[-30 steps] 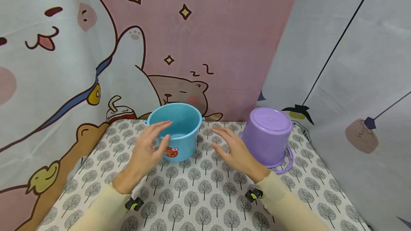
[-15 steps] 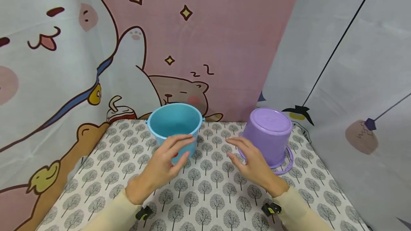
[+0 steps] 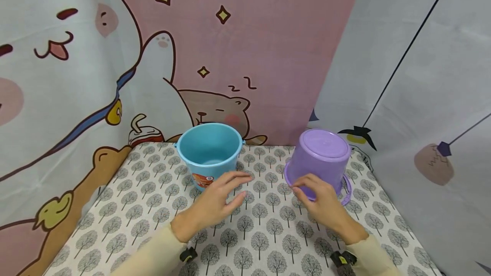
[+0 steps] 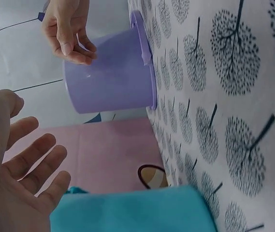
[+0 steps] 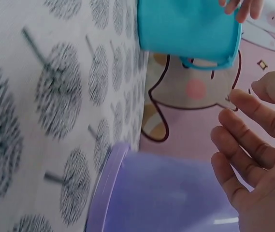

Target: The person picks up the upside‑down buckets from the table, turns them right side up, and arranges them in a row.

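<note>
A light blue bucket [image 3: 211, 144] stands upright at the back left of the table, with a red sticker on its front. To its right a purple bucket [image 3: 324, 144] stands upside down, its handle [image 3: 347, 191] lying on the cloth. My left hand [image 3: 215, 201] hovers in front of the blue bucket, fingers loosely bent and holding nothing. In front of the purple bucket hangs my right hand [image 3: 324, 203], also holding nothing, with fingers relaxed. The left wrist view shows the purple bucket [image 4: 113, 72] beyond the right hand. The right wrist view has both buckets in it.
The table [image 3: 245, 242] is covered by a white cloth printed with grey trees. Behind it hangs a curtain [image 3: 268, 46] with cartoon animals. Each wrist carries a small black device, such as the wrist camera [image 3: 188, 254] on the left.
Both hands have moved to the right and lower, the left from over the blue bucket to its front right, the right to before the purple bucket. Both buckets have stayed in place.
</note>
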### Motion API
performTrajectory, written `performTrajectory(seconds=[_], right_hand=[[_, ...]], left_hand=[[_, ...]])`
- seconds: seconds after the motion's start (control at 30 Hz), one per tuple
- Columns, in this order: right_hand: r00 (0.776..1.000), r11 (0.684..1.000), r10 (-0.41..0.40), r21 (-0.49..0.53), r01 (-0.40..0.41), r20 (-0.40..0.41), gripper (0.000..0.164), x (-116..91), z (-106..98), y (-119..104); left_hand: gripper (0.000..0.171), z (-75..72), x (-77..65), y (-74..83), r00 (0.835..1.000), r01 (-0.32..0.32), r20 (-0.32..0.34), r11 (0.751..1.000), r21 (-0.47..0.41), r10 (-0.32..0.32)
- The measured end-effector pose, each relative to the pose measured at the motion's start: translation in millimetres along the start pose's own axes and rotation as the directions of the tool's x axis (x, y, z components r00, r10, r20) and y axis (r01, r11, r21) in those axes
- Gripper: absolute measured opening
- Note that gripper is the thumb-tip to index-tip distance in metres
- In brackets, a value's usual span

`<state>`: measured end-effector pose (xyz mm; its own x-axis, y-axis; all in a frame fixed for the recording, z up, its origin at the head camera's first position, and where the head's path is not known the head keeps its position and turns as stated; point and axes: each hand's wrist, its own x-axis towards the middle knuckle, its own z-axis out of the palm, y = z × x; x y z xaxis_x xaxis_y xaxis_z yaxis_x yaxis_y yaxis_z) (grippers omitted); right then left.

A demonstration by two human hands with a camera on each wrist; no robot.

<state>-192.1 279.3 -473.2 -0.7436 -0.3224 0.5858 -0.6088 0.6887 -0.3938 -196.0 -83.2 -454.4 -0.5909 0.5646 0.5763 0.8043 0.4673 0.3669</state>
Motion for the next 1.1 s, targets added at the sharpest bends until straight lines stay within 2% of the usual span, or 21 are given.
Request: performTrajectory(seconds=[0.3,0.5,0.6,0.73,0.87,0.97,1.1], right_hand=[[0.995,0.995,0.098,-0.007,-0.098,0.004,0.01,-17.0,-17.7,20.6],[0.99,0.985,0.136,-0.103,-0.138,-0.026,0.018,-27.6,-27.9,39.4],[0.983,0.977,0.186,-0.101,-0.185,-0.003,0.018,-31.9,-33.5,50.7],[0.964,0.959,0.266,-0.108,-0.262,0.025,0.014,-37.0,-40.6,65.3],[0.945,0.936,0.327,-0.141,-0.321,0.016,0.012,-41.0,-44.6,77.3],[0.917,0.907,0.398,-0.16,-0.389,0.03,0.016,-43.2,-47.7,82.6],[0.869,0.866,0.487,-0.171,-0.47,0.083,0.035,-44.2,-52.7,88.2]], left_hand=[[0.046,20.4,9.8,-3.0,0.998,0.053,0.037,0.998,-0.043,-0.052],[0.046,31.3,13.9,-9.1,0.993,0.094,0.08,0.994,-0.062,-0.089],[0.045,36.8,15.3,-12.5,0.991,0.105,0.09,0.991,-0.077,-0.098],[0.046,43.9,18.7,-15.6,0.985,0.139,0.111,0.986,-0.091,-0.129],[0.048,50.8,24.2,-18.9,0.976,0.176,0.146,0.981,-0.076,-0.164],[0.049,56.1,29.6,-20.6,0.967,0.199,0.176,0.978,-0.065,-0.185],[0.053,64.2,36.5,-22.0,0.948,0.243,0.227,0.968,-0.068,-0.222]])
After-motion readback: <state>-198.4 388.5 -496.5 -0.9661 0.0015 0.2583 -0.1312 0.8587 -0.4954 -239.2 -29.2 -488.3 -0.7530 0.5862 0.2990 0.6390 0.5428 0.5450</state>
